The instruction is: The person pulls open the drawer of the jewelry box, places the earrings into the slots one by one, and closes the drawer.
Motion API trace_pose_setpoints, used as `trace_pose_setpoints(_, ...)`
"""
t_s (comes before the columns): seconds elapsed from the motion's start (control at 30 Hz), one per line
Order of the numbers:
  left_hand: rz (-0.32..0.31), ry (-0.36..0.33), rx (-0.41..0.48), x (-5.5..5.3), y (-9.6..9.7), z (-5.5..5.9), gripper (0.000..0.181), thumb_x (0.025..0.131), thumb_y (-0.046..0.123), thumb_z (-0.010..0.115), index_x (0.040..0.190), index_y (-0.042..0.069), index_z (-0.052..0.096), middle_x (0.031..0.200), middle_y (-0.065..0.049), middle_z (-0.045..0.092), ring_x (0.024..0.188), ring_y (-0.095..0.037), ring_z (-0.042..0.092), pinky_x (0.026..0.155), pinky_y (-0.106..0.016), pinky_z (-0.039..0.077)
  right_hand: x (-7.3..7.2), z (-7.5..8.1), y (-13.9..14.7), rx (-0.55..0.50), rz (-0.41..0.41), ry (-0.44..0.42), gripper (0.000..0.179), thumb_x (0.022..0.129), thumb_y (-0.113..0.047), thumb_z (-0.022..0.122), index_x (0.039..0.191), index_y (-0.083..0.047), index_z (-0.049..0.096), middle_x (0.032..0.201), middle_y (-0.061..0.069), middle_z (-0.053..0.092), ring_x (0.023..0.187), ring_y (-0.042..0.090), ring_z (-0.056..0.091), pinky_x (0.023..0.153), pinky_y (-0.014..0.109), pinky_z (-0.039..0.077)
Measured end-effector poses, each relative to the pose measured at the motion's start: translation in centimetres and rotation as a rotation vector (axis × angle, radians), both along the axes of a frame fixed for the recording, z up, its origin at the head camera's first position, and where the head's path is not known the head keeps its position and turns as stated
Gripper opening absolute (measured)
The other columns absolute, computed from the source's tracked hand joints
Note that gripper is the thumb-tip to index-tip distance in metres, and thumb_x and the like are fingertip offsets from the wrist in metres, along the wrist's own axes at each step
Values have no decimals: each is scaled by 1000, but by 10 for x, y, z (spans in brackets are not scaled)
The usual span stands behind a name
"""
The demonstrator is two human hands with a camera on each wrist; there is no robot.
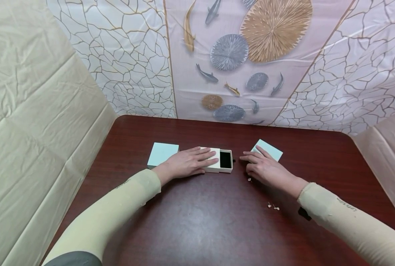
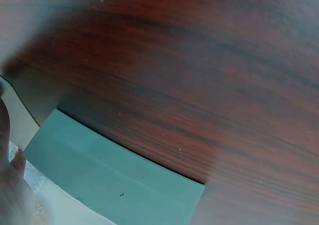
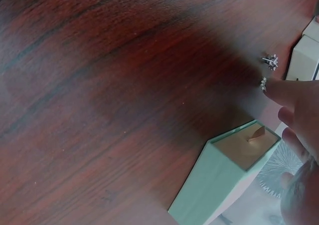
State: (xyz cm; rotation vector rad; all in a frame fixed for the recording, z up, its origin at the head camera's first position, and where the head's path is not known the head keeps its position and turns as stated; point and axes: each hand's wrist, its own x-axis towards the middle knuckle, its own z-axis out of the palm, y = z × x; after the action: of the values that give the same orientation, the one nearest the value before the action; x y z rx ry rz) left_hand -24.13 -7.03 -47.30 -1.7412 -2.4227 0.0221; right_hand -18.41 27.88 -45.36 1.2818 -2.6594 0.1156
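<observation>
Spread and nearly straight, my left hand (image 1: 189, 162) rests on a small white drawer box (image 1: 215, 168). Its tray (image 1: 226, 160), lined in black, is partly slid out to the right. My right hand (image 1: 267, 168) is low over the table right of that tray. In the right wrist view, a small sparkling stud earring (image 3: 263, 84) is at my fingertip, seemingly pinched; the opposing finger is hidden. Close by lies a flower-shaped stud earring (image 3: 271, 61). Some of my right fingers reach over a mint-green box (image 1: 273, 150).
A mint-green lid or box (image 1: 163, 153) sits behind my left wrist. Nearer on the table, below my right hand, lie two more small earrings, one (image 1: 269, 205) beside the other (image 1: 276, 208). Patterned cloth (image 1: 134, 74) hangs behind the dark wooden table (image 1: 191, 229).
</observation>
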Motion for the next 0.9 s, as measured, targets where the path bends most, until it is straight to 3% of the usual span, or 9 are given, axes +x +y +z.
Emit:
trace_pose_setpoints(0.3,2,15,1,1,0,0,57,111,35,61,163,17,48,168,-10,44,156,-27,41,126,-44,35,0,-2,-1,12,-20,-6,18,88,-4,85,82,-13,70,138,17,69,137,41,58,119,70,32)
trace_pose_setpoints(0.53,2,28,6,1,0,0,56,110,35,62,162,17,49,167,-10,45,155,-27,42,126,-44,36,-2,1,-3,-110,-34,-34,21,87,-1,83,83,-13,66,138,20,68,135,44,60,116,74,32)
trace_pose_setpoints(0.7,6,27,3,2,0,0,56,111,35,61,163,18,48,168,-10,44,156,-27,41,127,-44,35,-5,13,-11,-193,-58,-110,23,88,1,82,82,-15,66,140,24,66,135,48,58,114,78,31)
trace_pose_setpoints(0.9,5,10,1,2,0,2,56,111,34,60,163,17,48,168,-11,44,156,-27,41,126,-45,35,-11,30,-24,-209,-123,-243,22,95,-4,79,83,-18,66,147,24,61,142,47,52,118,80,25)
